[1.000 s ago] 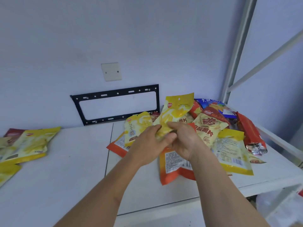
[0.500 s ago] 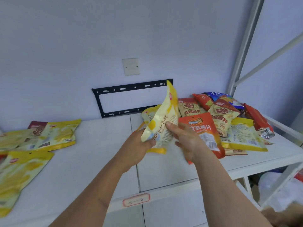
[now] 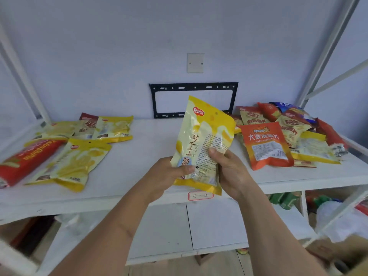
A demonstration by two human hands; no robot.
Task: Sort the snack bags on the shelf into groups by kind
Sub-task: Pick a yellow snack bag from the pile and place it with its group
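Both hands, left hand (image 3: 171, 172) and right hand (image 3: 229, 170), pinch the lower half of a yellow bag (image 3: 201, 140) held upright over the shelf (image 3: 151, 144) front (printed side facing the eyes), probably to check its kind before grouping.

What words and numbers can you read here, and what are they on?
"芝士脆" and "ZHISHICUI": on the yellow bag held by the left hand and right hand; its fine print is too small.
"大波浪薯片": on the orange bag on the shelf.
"5-2": handwritten on the shelf label, roughly legible.
"YunShiPin", partly: on the red bag, seen upside down.
Print on the other bags is too blurred.
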